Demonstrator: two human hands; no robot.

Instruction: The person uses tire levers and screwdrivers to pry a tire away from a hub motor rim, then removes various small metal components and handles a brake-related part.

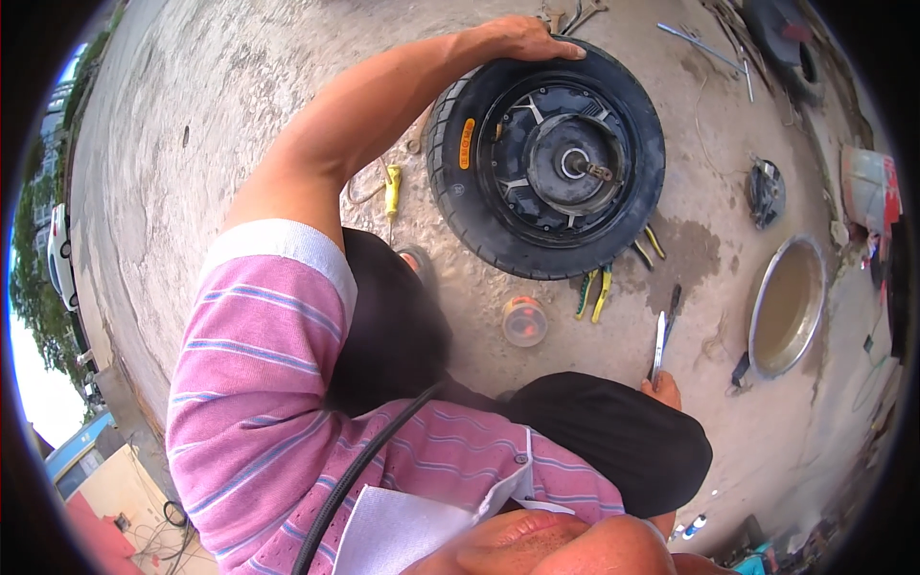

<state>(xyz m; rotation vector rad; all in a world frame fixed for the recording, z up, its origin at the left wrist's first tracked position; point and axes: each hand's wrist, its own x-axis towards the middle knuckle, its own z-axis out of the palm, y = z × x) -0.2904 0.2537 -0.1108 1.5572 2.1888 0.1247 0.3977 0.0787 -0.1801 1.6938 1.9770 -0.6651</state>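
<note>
A black tire on a hub-motor wheel (pixel 547 240) with an orange sticker sits on rough concrete. My left hand (pixel 546 43) grips the tire's top edge, thumb on the rubber. My right hand (pixel 661 388), low at the right beside my black-trousered knee, is closed on a flat silver lever (pixel 659 340). A dark slim tool (pixel 675 311) lies alongside the lever; I cannot tell whether it is held too. Yellow-handled pliers (pixel 602 292) and more pliers lie below the wheel. A yellow screwdriver (pixel 392 192) is left of it, and a clear round tub (pixel 524 321) is below.
A metal basin of murky water (pixel 786 268) is at the right, near a black part (pixel 767 192) and a bucket (pixel 862 192). Metal rods (pixel 700 46) and another tire (pixel 786 48) lie upper right. A white car (pixel 59 259) stands far left.
</note>
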